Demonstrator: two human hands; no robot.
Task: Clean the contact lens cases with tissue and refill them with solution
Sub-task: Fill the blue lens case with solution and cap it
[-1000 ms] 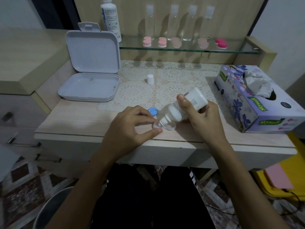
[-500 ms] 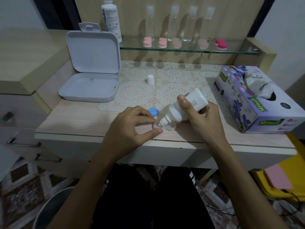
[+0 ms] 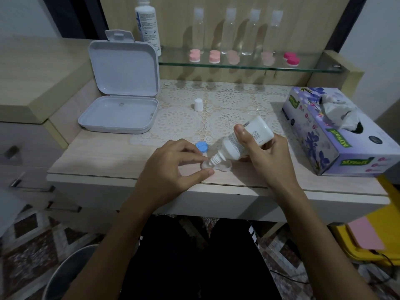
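Note:
A clear contact lens case [image 3: 223, 166] lies near the table's front edge. My left hand [image 3: 173, 167] pinches its left well between thumb and forefinger. My right hand [image 3: 268, 156] grips a small white solution bottle [image 3: 244, 140], tilted nozzle-down, with the tip over the case's left well. A blue case cap [image 3: 201, 146] lies just behind the case. The bottle's white cap [image 3: 198, 104] stands on the lace mat. A purple tissue box [image 3: 337, 131] sits at the right with a tissue sticking out.
An open grey plastic box [image 3: 121, 113] sits at the left. On the glass shelf [image 3: 249, 66] behind are pink lens cases [image 3: 214, 56], several clear bottles and a large white solution bottle [image 3: 148, 22]. A bin [image 3: 65, 276] stands on the floor at the lower left.

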